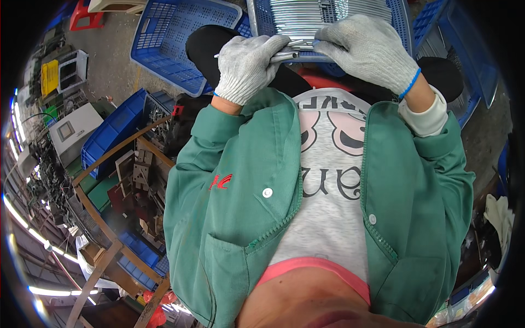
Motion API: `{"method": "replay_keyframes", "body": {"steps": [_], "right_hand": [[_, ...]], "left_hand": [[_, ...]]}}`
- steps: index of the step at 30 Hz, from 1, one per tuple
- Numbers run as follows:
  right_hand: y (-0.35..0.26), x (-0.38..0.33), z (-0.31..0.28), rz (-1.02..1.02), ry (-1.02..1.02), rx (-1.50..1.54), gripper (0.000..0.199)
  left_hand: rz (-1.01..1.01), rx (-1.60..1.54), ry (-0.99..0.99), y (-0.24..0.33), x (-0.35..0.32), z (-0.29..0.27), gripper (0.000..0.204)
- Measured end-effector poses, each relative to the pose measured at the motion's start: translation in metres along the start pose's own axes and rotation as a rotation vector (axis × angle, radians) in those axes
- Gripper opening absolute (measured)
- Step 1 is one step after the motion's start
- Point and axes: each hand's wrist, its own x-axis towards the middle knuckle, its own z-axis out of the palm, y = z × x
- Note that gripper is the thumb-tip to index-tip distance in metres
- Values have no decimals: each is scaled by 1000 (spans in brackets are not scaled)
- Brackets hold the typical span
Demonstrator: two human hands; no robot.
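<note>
L hand [247, 65] grips metal tube [284, 56] | R hand [367, 48] clasps tube end, hidden | crate [402, 22] cut off

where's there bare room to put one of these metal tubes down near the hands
The empty blue perforated plastic crate left of the gloved left hand has bare floor inside. The blue crate of silver metal tubes under the gloved right hand is crowded. The shelves of dark metal parts are cluttered.

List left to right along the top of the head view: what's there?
Red stool → empty blue crate → left hand → metal tube → right hand, over a blue crate of metal rods.
</note>
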Motion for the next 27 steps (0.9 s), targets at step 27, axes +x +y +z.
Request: {"method": "replay_keyframes", "body": {"steps": [27], "right_hand": [[33, 10, 35, 111, -65, 25, 31]], "left_hand": [[30, -84, 53, -3, 5, 7, 26]]}}
